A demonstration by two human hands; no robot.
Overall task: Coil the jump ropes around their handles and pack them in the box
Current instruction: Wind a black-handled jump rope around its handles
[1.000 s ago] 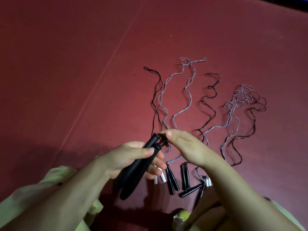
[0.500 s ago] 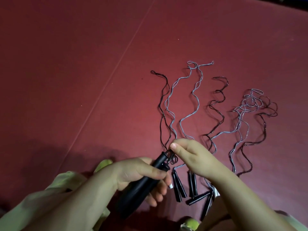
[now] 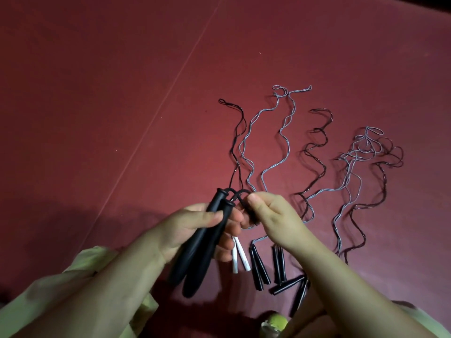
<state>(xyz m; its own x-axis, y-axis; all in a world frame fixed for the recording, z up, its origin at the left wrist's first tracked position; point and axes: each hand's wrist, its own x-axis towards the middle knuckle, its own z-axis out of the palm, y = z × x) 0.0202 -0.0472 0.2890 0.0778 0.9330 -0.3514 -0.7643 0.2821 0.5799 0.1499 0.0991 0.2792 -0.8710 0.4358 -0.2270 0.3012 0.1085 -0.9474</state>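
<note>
Low in the frame, just left of centre, the left hand [image 3: 192, 230] is gripping two black handles [image 3: 202, 247] side by side, thumb laid across them, their cord ends pointing up. Touching it on the right, the right hand [image 3: 273, 215] is pinching a loop of black cord [image 3: 240, 193] at the handle tops, fingers curled around it. Holding the handles together as one core likely lets the cord be wound around both.

From the loop, the rest of that cord is trailing up the red mat [image 3: 122, 93] toward upper centre. To its right, other ropes [image 3: 317, 154], grey and black, are lying in wavy lines. Their handles, white [image 3: 238, 257] and black [image 3: 258, 267], are resting below and between the hands. A yellow-green object [image 3: 274, 324], too cut off to identify, is sitting at the bottom edge. No box is in view.

Compared with half a second ago, the left hand is holding the handles higher and more upright, and the cord is now arching in a plain loop above them.
</note>
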